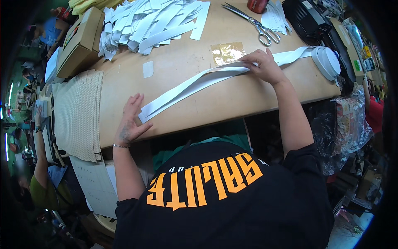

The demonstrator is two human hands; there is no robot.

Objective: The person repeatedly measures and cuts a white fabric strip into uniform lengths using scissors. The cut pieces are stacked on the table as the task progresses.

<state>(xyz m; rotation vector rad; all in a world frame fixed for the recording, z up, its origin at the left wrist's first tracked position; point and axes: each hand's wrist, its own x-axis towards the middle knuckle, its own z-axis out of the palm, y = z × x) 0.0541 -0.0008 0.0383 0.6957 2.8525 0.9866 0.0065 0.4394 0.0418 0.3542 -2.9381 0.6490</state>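
While cut strips (153,25) are lying heaped, I'm pinching the band (176,92), seemingly uncut from its roll (326,62), over the table (186,116) with my right hand (266,68), my left hand (129,123) spread, empty, beside its ends

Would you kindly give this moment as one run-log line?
left hand: open, near end of white strip | right hand: pinching white strip | white roll: at right | scissors: lying farther back

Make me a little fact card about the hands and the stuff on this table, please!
Left hand: open, beside the left end of the white strip
Right hand: holding the white strip farther along
White roll: to the right of both hands
Scissors: right of the strip pile
Cardboard box: far left, past the beige sheets
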